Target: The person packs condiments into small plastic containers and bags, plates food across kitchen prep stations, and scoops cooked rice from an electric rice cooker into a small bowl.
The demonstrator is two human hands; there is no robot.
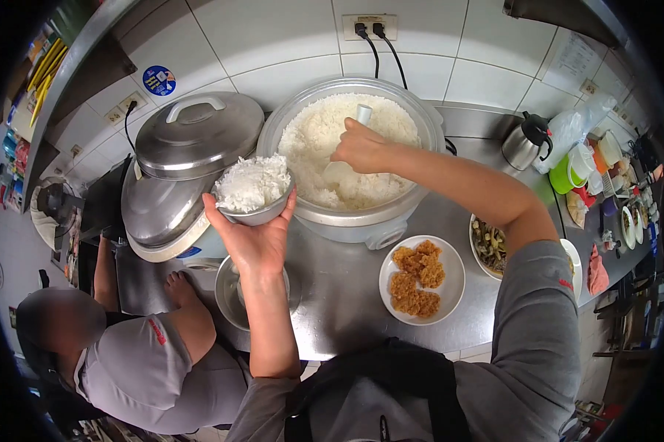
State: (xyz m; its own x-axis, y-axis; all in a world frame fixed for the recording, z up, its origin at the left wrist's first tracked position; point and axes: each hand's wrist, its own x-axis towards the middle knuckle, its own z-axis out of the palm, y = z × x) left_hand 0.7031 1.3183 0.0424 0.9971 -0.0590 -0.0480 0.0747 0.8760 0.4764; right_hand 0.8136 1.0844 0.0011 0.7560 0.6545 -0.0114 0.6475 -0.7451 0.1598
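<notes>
My left hand point(255, 239) holds up a small metal bowl point(262, 214) from below, fingers around its sides. White rice point(254, 184) is heaped above the bowl's rim. My right hand point(363, 149) is closed on a white rice paddle point(364, 113); the handle's end sticks up past my fist. The paddle's lower part is down at the rice in a large round cooker point(376, 216). That cooker stands open, filled with white rice point(317, 121), and its rice surface is uneven, dug lower near my right hand.
Left are a loose lid point(199, 136) and another lidded cooker point(155, 210). A metal bowl point(229, 295), a plate of fried pieces point(418, 315) and another dish point(487, 247) line the counter. A steel jug point(522, 144) stands right. A co-worker point(148, 361) is at left.
</notes>
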